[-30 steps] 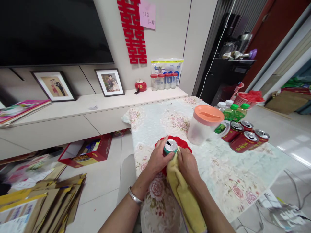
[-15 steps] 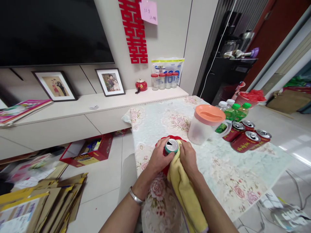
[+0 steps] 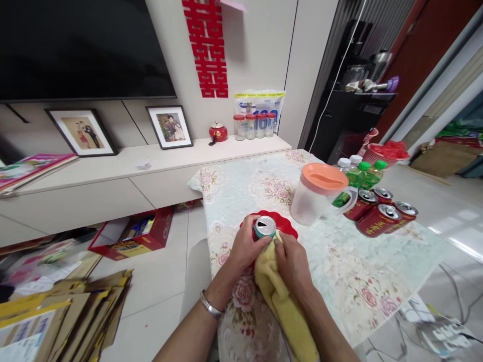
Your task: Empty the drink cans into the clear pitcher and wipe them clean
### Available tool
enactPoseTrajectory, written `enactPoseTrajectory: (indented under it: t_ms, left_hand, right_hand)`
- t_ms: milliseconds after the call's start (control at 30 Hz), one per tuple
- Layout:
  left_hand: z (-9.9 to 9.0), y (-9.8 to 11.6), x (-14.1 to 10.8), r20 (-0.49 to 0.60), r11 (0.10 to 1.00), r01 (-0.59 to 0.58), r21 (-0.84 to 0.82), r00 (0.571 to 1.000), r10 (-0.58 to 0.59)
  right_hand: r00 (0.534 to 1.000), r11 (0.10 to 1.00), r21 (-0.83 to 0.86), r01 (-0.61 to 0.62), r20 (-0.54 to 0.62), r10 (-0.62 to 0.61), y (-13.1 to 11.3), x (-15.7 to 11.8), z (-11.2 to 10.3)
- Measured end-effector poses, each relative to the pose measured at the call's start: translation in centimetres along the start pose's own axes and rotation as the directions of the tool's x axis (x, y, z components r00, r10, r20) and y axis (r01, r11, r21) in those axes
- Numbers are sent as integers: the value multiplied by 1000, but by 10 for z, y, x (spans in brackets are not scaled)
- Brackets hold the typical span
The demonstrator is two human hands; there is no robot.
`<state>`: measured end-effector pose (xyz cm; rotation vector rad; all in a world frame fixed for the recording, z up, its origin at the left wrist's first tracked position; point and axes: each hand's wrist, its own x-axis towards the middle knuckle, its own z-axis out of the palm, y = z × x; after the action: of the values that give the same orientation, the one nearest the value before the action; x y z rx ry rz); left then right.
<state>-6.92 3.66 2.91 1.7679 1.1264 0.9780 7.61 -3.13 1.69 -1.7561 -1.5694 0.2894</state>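
An opened drink can point(image 3: 265, 227) with a silver top and green rim stands upright over a red scalloped plate point(image 3: 289, 226). My left hand point(image 3: 245, 244) is wrapped round the can's left and near side. In my right hand point(image 3: 296, 259) is a yellow towel point(image 3: 277, 281), its top end pressed against the can's near right side. The rest of the towel hangs down along my right forearm. Most of the can's body is hidden by my fingers and the towel.
On the flowered tablecloth point(image 3: 358, 281), a pitcher point(image 3: 311, 201) with an orange lid stands beyond my right hand. Several red cans point(image 3: 373, 223) and plastic bottles point(image 3: 354, 176) are grouped at the right. A low cabinet point(image 3: 211, 148) holds framed photos and glass jars.
My right hand and the towel have slid down and toward me along the can, uncovering more of the plate's right side. The left hand keeps its hold on the can.
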Motion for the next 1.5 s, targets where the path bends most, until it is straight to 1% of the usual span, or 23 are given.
enactPoseTrajectory:
  t_ms: [67, 167, 233, 300, 367, 500, 600, 667, 767, 867, 967, 1033, 1133, 1200, 1300, 1400, 1433, 1500]
  left_hand:
    - [0, 0, 2, -7, 1000, -13, 10, 1000, 13]
    - [1, 1, 3, -15, 999, -26, 29, 1000, 26]
    - [3, 1, 3, -26, 999, -26, 39, 999, 27]
    - [4, 0, 3, -38, 999, -26, 46, 999, 28]
    - [6, 0, 3, -48, 998, -27, 50, 998, 30]
    - [7, 1, 2, -65, 998, -33, 56, 997, 37]
    - [7, 1, 1, -68, 997, -38, 60, 997, 42]
    - [8, 0, 0, -73, 997, -38, 62, 996, 42]
    - [11, -3, 0, -80, 997, -29, 66, 996, 35]
    - [15, -6, -2, -98, 997, 2, 81, 995, 6]
    - [22, -6, -10, -193, 995, 27, 99, 981, -7]
    - [27, -5, -21, -285, 992, 8, 124, 958, 28]
    - [35, -7, -45, -417, 981, -38, 192, 901, 117]
    - [39, -11, -62, -454, 963, -63, 262, 873, 181]
    - [44, -19, -81, -438, 903, -149, 403, 835, 333]
    - [49, -24, -89, -339, 809, -259, 528, 809, 480]
    - [49, -25, -90, -308, 782, -278, 558, 806, 506]
    - [49, -27, -90, -266, 747, -282, 602, 811, 521]
  right_hand:
    - [999, 999, 47, 23, -49, -21, -4, -3, -4]
    - [994, 997, 72, 40, -107, -32, -5, 4, -3]
    - [992, 998, 60, 35, -124, -27, -2, 13, 1]
    - [993, 999, 30, 20, -117, -16, 3, 23, 6]
    - [997, 1000, -16, 7, -74, -8, 8, 31, 10]
    - [997, 988, -157, -12, 70, 23, 12, 35, 12]
    - [987, 962, -274, -11, 149, 54, 10, 30, 6]
    - [979, 945, -328, 2, 194, 65, 7, 26, -2]
    - [962, 934, -355, 30, 264, 70, 0, 25, -19]
    - [960, 939, -341, 46, 275, 53, -12, 32, -35]
    - [963, 952, -295, 78, 271, 5, -30, 43, -39]
    - [954, 959, -262, 108, 300, -26, -40, 49, -35]
    - [937, 961, -243, 134, 348, -43, -48, 53, -25]
    - [932, 959, -247, 141, 361, -44, -48, 53, -18]
    - [931, 956, -254, 149, 361, -50, -45, 53, -10]
    - [937, 955, -253, 155, 345, -61, -42, 54, -6]
    - [939, 956, -251, 154, 337, -63, -42, 54, -6]
    - [947, 959, -242, 146, 316, -64, -44, 56, -7]
